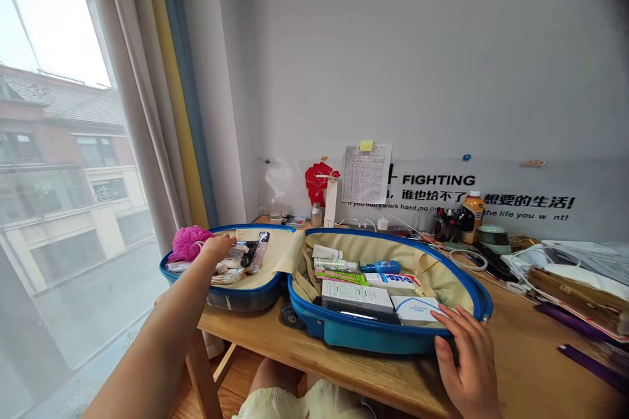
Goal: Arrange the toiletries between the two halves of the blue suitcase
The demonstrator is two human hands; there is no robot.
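An open blue suitcase (472,288) lies on a wooden table (531,353), both halves lined in beige. My left hand (216,250) reaches into the left half and rests among small toiletries, next to a pink bath sponge (189,242); its fingers curl down, and I cannot make out if they hold anything. My right hand (466,357) is open, fingers spread against the front rim of the right half. That half holds white tubes (334,258), a blue bottle (381,267) and flat boxes (358,293).
The table's right side is cluttered: an orange drink bottle (472,216), a green bowl (494,239), cables, books and plastic bags (580,281). A paper sheet (366,173) and wall lettering are behind. A window with curtains (162,111) is on the left.
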